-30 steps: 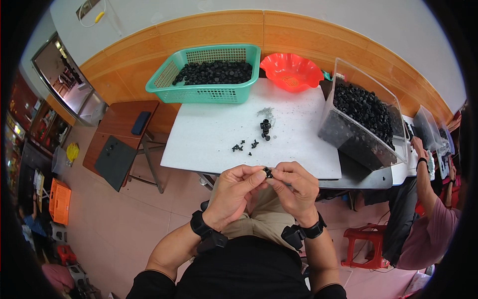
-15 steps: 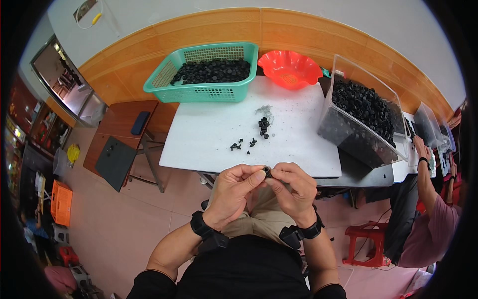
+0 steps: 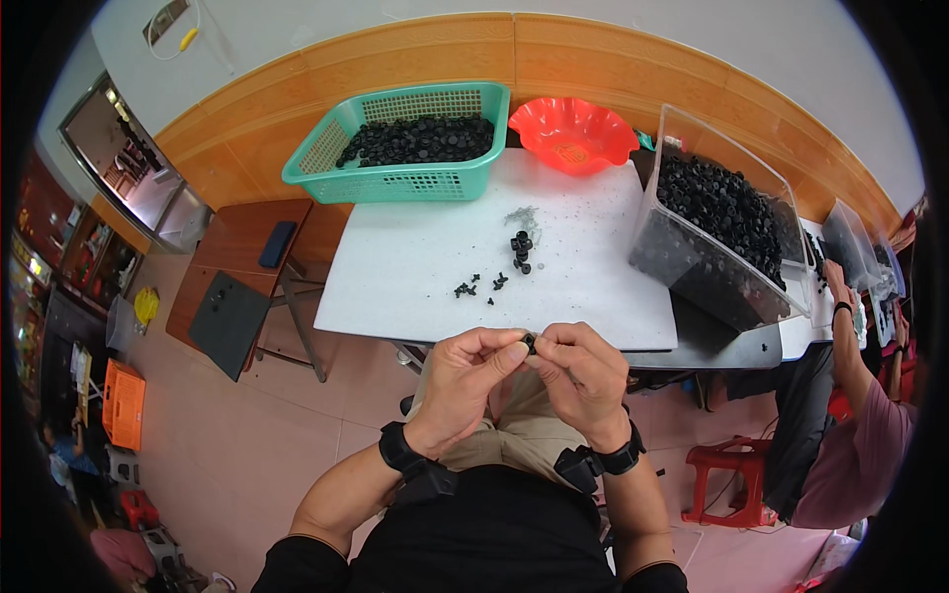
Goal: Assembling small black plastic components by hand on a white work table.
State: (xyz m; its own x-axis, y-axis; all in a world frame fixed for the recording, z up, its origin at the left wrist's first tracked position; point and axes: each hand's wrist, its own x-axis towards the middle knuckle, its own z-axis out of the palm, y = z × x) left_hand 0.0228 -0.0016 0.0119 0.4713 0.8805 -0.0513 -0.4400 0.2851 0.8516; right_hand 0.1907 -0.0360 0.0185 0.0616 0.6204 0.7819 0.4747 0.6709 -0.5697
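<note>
A small black plastic part point(image 3: 529, 342) is pinched between my two hands, just off the near edge of the white-topped table point(image 3: 415, 237). My left hand point(image 3: 469, 378) grips it from the left with thumb and forefinger. From the right, my right hand point(image 3: 583, 381) pinches the same part; my fingertips cover most of it. Beyond my hands, a short cluster of black cup-shaped parts point(image 3: 521, 251) stands on the table. Several tiny black branched pieces point(image 3: 466, 290) lie scattered nearer to me, with a patch of small clear bits point(image 3: 524, 216) farther back.
At the back left, a green basket point(image 3: 395, 188) holds many black round parts, beside a red scalloped bowl point(image 3: 575, 133). To the right, a tilted clear bin point(image 3: 682, 259) is full of black parts. Another person point(image 3: 855, 435) works at far right near a red stool point(image 3: 732, 479).
My hands stay almost in place, still gripping the black part, which looks slightly turned. The whole view has shifted very slightly.
</note>
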